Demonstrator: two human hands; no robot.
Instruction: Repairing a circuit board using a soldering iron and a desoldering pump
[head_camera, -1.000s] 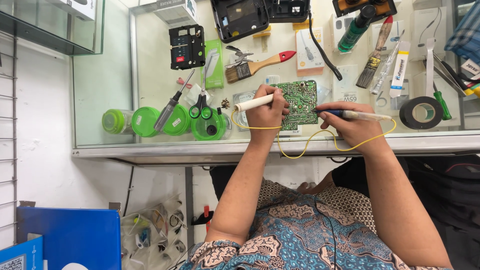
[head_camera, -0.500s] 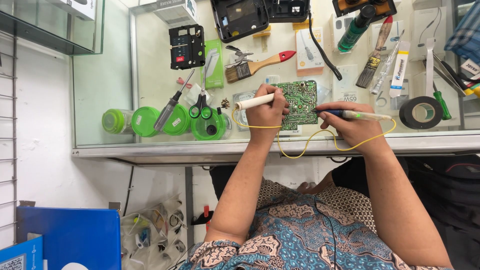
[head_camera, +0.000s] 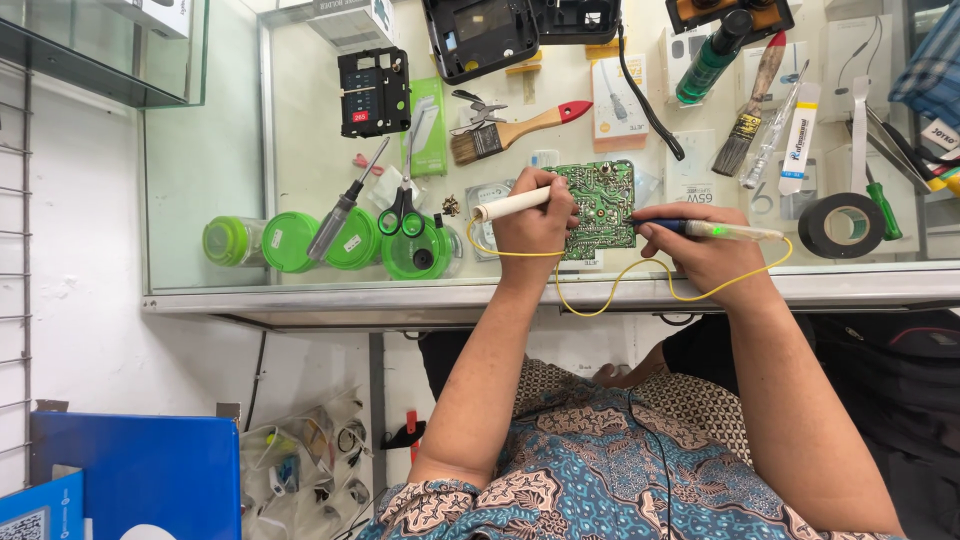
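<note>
A green circuit board (head_camera: 602, 203) lies on the glass counter (head_camera: 250, 180) in front of me. My left hand (head_camera: 535, 222) grips a white cylindrical probe (head_camera: 505, 206) and rests at the board's left edge. My right hand (head_camera: 700, 250) holds a pen-like tester with a clear green body (head_camera: 730, 231), its dark tip touching the board's right edge. A yellow wire (head_camera: 650, 285) loops from the white probe, under both hands, to the tester.
Left of the board sit green-lidded jars (head_camera: 345, 240), scissors (head_camera: 403, 210) and a screwdriver (head_camera: 345, 205). Behind lie a paintbrush (head_camera: 510, 130), a black device (head_camera: 373, 92) and a green marker (head_camera: 710, 55). A black tape roll (head_camera: 842, 225) lies at right. A blue box (head_camera: 135, 470) stands below left.
</note>
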